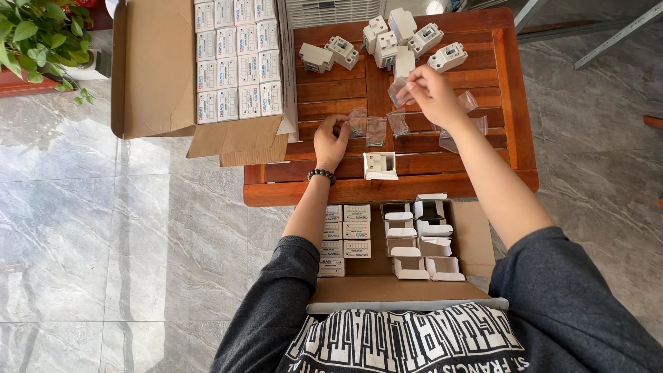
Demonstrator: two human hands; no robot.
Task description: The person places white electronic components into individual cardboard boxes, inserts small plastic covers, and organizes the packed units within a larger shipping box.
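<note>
grey marble floor surrounds the wooden surface (442, 176). my right hand (431, 93) pinches a small clear bag (398, 93) at the far side; my left hand (331, 138) presses another bag (357, 124). slippery plastic could slip, spilling screws.

Dressed in a dark grey long-sleeved top, sleeves pushed up to the elbows, forearms bare. Across the chest, a black panel with white block lettering and striped shapes. On the left hand's (331, 141) wrist, a bracelet of dark round beads (321, 175). No rings, no gloves.
</note>
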